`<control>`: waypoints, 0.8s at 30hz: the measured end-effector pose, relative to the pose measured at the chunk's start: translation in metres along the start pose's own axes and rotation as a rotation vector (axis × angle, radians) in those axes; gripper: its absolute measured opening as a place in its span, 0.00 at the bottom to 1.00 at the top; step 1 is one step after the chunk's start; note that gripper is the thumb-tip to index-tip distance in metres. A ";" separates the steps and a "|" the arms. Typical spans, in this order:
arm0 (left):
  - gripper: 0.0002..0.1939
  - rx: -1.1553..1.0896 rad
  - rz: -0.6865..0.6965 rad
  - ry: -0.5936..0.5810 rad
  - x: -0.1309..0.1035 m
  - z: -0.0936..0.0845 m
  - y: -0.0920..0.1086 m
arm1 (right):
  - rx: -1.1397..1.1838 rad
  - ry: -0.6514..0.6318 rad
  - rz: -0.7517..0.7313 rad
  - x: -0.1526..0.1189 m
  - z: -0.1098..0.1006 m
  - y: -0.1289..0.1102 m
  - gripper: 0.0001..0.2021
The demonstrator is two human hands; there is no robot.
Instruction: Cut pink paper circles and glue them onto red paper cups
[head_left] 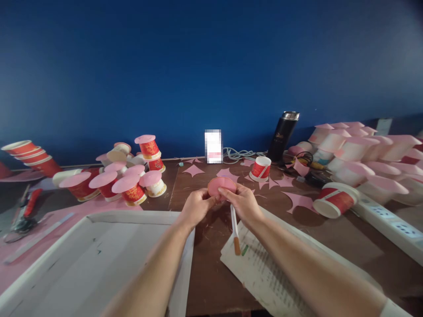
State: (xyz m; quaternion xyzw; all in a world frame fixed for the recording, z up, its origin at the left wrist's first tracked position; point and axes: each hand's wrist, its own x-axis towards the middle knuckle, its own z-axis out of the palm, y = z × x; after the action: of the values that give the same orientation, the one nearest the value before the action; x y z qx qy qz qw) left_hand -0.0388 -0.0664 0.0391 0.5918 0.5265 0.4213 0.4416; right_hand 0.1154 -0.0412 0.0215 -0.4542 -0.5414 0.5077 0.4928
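Above the middle of the brown table, a pink disc (pixel 222 186) is held between both hands. My left hand (pixel 198 207) pinches its left edge with closed fingers. On the right side my right hand (pixel 243 202) grips it too, the thumb lying on its face. Beneath my right hand, a white stick with a brown end (pixel 235 233) rests partly on a printed booklet (pixel 264 268). Pink paper scraps (pixel 226 175) lie behind the hands. A red and white paper cup (pixel 261 168) stands beyond my right hand.
At left are cups with pink discs (pixel 130 184), stacked cups (pixel 33 156), red-handled scissors (pixel 32 203) and a white tray (pixel 122 216). At right, a black flask (pixel 284 136), a lying cup (pixel 335 200), a power strip (pixel 386 220) and many pink-topped cups (pixel 355 152).
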 end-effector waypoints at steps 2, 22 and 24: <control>0.19 -0.004 0.005 -0.004 0.000 0.000 0.001 | -0.033 0.010 -0.013 0.000 -0.001 0.000 0.19; 0.19 0.030 -0.025 0.027 -0.001 -0.001 0.006 | 0.040 -0.062 0.012 -0.004 0.000 -0.010 0.17; 0.19 0.062 -0.025 0.044 -0.001 -0.002 0.005 | 0.079 -0.082 0.046 -0.007 0.002 -0.014 0.16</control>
State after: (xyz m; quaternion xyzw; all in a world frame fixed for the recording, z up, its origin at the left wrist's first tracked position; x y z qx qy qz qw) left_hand -0.0399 -0.0672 0.0444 0.5893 0.5560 0.4123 0.4167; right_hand 0.1147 -0.0496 0.0349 -0.4255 -0.5301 0.5581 0.4759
